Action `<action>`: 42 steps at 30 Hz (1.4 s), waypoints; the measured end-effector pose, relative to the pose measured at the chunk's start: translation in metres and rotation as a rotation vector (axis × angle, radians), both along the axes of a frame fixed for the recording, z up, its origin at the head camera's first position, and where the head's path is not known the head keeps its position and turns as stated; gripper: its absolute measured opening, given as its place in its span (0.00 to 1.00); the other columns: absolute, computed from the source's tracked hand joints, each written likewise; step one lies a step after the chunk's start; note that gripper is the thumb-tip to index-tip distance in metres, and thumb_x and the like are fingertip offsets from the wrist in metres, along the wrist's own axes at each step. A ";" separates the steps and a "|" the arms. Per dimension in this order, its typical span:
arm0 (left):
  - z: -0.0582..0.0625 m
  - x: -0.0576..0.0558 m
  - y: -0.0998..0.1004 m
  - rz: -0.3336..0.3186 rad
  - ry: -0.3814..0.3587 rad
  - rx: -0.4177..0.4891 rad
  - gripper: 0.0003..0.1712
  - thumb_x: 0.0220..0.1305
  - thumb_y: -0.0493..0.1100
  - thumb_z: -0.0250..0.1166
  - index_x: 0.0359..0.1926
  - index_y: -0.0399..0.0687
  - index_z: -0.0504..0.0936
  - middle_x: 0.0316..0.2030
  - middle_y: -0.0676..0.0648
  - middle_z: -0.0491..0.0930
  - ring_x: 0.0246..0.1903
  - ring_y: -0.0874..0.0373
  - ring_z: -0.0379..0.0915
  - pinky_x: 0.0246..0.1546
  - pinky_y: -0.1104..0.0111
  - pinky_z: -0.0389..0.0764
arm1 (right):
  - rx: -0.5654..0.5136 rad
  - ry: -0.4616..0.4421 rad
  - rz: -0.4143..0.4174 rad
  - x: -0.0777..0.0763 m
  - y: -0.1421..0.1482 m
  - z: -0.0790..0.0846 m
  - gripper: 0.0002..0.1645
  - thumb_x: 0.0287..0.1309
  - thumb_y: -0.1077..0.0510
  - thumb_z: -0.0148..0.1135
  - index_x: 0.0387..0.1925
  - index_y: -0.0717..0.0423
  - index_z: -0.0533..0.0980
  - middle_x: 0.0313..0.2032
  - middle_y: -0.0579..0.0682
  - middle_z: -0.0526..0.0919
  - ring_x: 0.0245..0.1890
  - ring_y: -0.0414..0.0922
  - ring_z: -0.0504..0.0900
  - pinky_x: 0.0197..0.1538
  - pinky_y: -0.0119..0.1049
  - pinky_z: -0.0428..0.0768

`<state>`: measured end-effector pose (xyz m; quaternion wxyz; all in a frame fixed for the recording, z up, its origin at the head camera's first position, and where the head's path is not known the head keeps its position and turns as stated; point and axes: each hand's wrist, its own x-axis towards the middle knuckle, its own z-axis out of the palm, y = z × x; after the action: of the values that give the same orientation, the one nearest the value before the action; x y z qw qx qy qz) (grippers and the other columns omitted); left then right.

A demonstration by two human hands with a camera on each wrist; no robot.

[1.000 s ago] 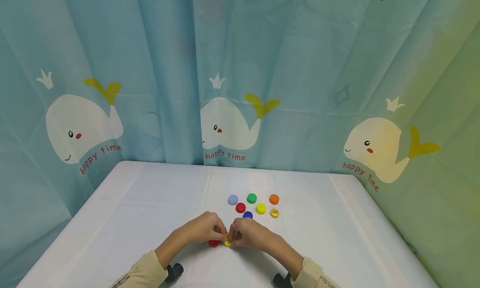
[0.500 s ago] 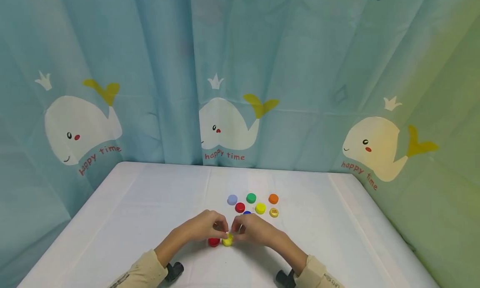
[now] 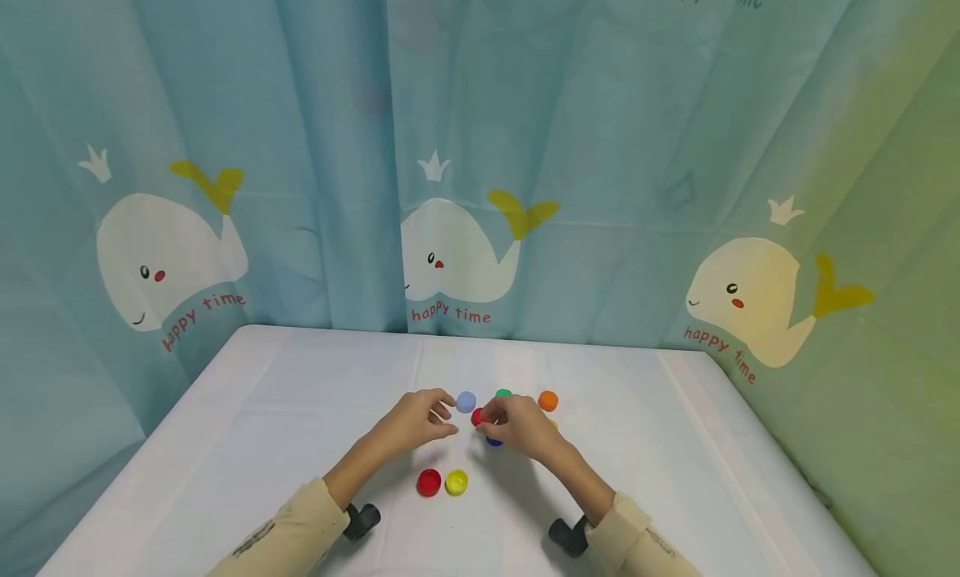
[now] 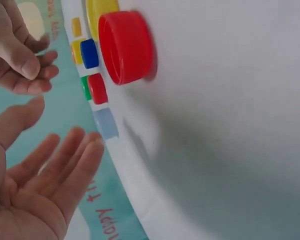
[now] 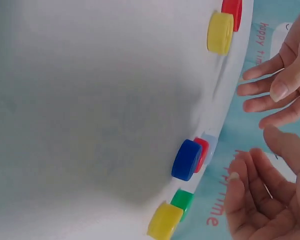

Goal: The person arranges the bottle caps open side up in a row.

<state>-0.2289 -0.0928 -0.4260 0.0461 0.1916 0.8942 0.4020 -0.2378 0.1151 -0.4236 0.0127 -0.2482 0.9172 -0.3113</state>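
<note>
My left hand (image 3: 414, 420) hovers over the table with its fingers apart and nothing between them. Across from it, my right hand (image 3: 522, 427) hangs above the back group of bottle caps, fingers loosely bent and holding nothing in the right wrist view. Closer to me, a red cap (image 3: 429, 483) and a yellow cap (image 3: 457, 482) lie side by side, hollow sides up. Around the right hand are a second red cap (image 3: 478, 417), a blue cap (image 3: 494, 441) and a green cap (image 3: 503, 392). The second yellow cap (image 5: 165, 221), hidden in the head view, shows in the right wrist view.
A light blue cap (image 3: 466, 402) lies beyond the left fingertips. To the right are an orange cap (image 3: 548, 401) and a gold cap (image 3: 554, 424), mostly covered by the right hand. The white table (image 3: 300, 410) meets a whale-print curtain (image 3: 615, 268) behind.
Both hands have left the front yellow cap and moved up and away from me, toward the back caps. The front red and yellow caps are now fully uncovered.
</note>
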 end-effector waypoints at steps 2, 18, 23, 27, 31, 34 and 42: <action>0.000 -0.005 0.001 0.053 0.008 -0.005 0.19 0.55 0.39 0.70 0.47 0.36 0.78 0.37 0.44 0.81 0.36 0.53 0.78 0.37 0.64 0.80 | -0.032 -0.014 -0.030 -0.004 -0.001 0.000 0.12 0.53 0.58 0.68 0.37 0.62 0.80 0.29 0.44 0.81 0.29 0.40 0.78 0.34 0.29 0.78; -0.014 -0.043 0.001 0.109 0.017 -0.019 0.15 0.54 0.36 0.70 0.43 0.37 0.82 0.32 0.48 0.80 0.34 0.55 0.76 0.34 0.66 0.79 | -0.033 -0.072 -0.132 -0.034 -0.015 -0.006 0.16 0.53 0.60 0.68 0.43 0.64 0.79 0.37 0.54 0.82 0.37 0.47 0.79 0.42 0.37 0.79; -0.013 -0.046 0.005 0.105 0.021 -0.010 0.16 0.54 0.35 0.69 0.45 0.35 0.82 0.30 0.47 0.80 0.30 0.56 0.75 0.31 0.67 0.79 | -0.011 -0.050 -0.110 -0.039 -0.019 -0.011 0.16 0.53 0.61 0.68 0.43 0.66 0.79 0.37 0.55 0.82 0.36 0.46 0.79 0.41 0.36 0.79; -0.013 -0.048 0.008 0.105 0.014 -0.022 0.16 0.54 0.35 0.70 0.45 0.34 0.81 0.30 0.46 0.80 0.29 0.57 0.74 0.30 0.67 0.78 | 0.023 -0.023 -0.088 -0.041 -0.022 -0.012 0.16 0.54 0.61 0.67 0.44 0.66 0.79 0.38 0.56 0.82 0.37 0.47 0.79 0.42 0.37 0.79; -0.014 -0.052 0.011 0.101 0.016 -0.034 0.17 0.53 0.35 0.70 0.45 0.33 0.81 0.30 0.46 0.79 0.27 0.58 0.73 0.28 0.68 0.77 | 0.064 -0.038 -0.101 -0.045 -0.027 -0.012 0.17 0.54 0.60 0.67 0.44 0.65 0.79 0.37 0.54 0.82 0.36 0.46 0.79 0.42 0.36 0.79; -0.015 -0.053 0.013 0.099 0.020 -0.035 0.17 0.53 0.36 0.70 0.44 0.33 0.81 0.29 0.46 0.80 0.27 0.58 0.73 0.28 0.69 0.76 | 0.092 -0.044 -0.115 -0.045 -0.030 -0.012 0.18 0.53 0.60 0.68 0.44 0.65 0.79 0.36 0.54 0.81 0.35 0.45 0.78 0.41 0.35 0.79; -0.014 -0.055 0.016 0.112 -0.011 -0.051 0.16 0.55 0.36 0.69 0.44 0.31 0.81 0.30 0.45 0.80 0.27 0.58 0.72 0.28 0.68 0.76 | 0.117 -0.092 -0.153 -0.045 -0.035 -0.015 0.19 0.52 0.60 0.69 0.46 0.65 0.78 0.37 0.54 0.81 0.34 0.44 0.78 0.40 0.35 0.80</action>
<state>-0.2839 -0.0763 -0.4403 0.0334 0.1376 0.9131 0.3823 -0.2832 0.0796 -0.4382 0.0453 -0.1618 0.9486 -0.2682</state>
